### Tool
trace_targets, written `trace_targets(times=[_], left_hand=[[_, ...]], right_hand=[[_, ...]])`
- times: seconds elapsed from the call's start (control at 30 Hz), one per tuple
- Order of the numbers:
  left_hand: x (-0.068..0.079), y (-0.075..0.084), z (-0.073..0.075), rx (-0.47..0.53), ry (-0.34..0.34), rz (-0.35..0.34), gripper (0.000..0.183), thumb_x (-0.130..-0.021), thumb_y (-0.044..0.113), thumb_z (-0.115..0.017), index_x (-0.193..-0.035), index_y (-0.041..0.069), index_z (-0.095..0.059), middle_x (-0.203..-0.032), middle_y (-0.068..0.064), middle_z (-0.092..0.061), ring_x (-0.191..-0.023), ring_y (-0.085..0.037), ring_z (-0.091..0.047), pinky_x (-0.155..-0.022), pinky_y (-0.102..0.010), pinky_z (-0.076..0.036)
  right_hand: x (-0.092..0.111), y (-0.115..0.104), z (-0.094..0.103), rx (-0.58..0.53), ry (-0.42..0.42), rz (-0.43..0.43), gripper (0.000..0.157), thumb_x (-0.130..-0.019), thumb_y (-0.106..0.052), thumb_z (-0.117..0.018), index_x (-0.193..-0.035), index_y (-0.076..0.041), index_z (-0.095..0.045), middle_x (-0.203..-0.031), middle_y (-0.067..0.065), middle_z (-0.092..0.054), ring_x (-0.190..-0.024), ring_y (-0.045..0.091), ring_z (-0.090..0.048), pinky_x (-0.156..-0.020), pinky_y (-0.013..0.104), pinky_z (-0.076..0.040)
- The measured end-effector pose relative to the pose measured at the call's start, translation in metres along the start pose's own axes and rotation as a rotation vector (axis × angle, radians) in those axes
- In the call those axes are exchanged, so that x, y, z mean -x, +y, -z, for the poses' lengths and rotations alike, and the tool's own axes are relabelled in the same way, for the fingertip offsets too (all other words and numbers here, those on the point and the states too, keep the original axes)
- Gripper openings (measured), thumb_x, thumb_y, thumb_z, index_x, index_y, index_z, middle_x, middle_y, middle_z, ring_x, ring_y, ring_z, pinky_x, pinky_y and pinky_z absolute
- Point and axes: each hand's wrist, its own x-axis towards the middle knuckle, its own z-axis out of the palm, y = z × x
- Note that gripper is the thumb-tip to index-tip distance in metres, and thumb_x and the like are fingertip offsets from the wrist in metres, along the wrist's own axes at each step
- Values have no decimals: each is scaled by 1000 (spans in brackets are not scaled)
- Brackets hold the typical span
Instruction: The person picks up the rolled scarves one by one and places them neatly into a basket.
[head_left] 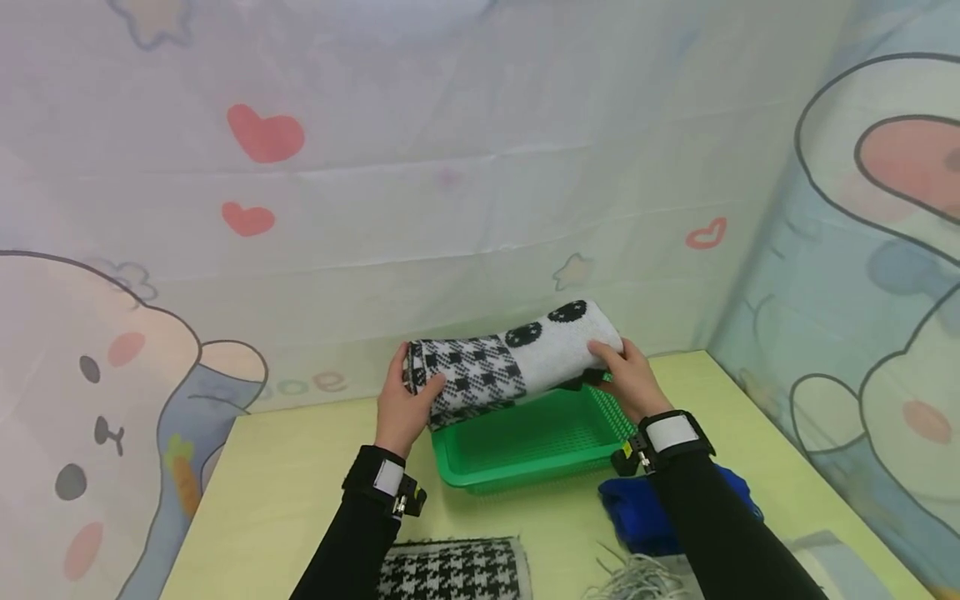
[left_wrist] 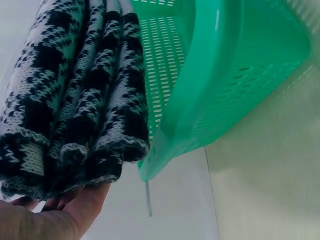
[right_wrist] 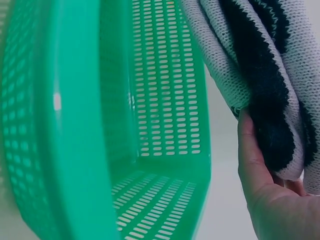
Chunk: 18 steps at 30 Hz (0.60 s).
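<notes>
Nearest the head camera are your two black sleeves (head_left: 720,525), with one black strap (head_left: 382,477) at each wrist. Your left hand (head_left: 405,408) pinches one end of a folded knitted cloth (head_left: 480,367), thumb on the front; your right hand (head_left: 632,383) grips the other end, thumb against the face. You hold this single black-and-white bundle tilted, its right end higher, in front of the far part of one green basket (head_left: 528,437) in the head view; whether it touches the rim, you cannot tell.

Only the left wrist view shows the bundle's stacked folds end-on, resting on your fingers. Only the right wrist view looks closely along the basket's slotted inside, with your thumb and fingertips on opposite sides of the cloth.

From the head view alone you can count one blue cloth (head_left: 633,510) by your right forearm, one houndstooth cloth (head_left: 457,571) and one cluster of pale strands (head_left: 637,579) on the yellow table (head_left: 292,483), plus three red hearts (head_left: 268,137) on the backdrop (head_left: 420,108).
</notes>
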Motion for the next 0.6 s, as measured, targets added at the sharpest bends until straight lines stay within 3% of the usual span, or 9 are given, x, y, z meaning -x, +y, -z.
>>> trace_targets(times=[0.6], left_hand=[[-14,-5,-22,-68,-23,1,79,-102,22,-68,-170,11,-29,-166,-29,-39,-149,-51,-43,-119,-66,-41]], right_hand=[[-3,21,13,60,6,-28,71,-115,-30,-49,-168,5,-17,-165,30,-28,-152,41,-35,-121,57,-43]])
